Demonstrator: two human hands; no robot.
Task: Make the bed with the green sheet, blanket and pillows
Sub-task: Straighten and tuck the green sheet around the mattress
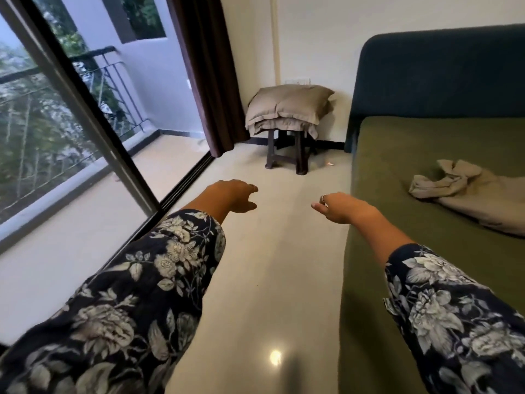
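A green sheet (412, 177) covers the bed on the right, under a dark blue headboard (443, 72). A crumpled beige blanket (477, 200) lies on the sheet. Two beige pillows (289, 106) are stacked on a dark wooden stool (287, 155) in the far corner. My left hand (233, 194) and my right hand (343, 207) both reach forward over the floor, fingers loosely curled, holding nothing. The right hand hovers beside the bed's left edge.
A light tiled floor (264, 265) runs between the bed and a sliding glass door (74, 115) on the left. A dark brown curtain (210, 69) hangs by the door. A balcony with a railing lies beyond the glass.
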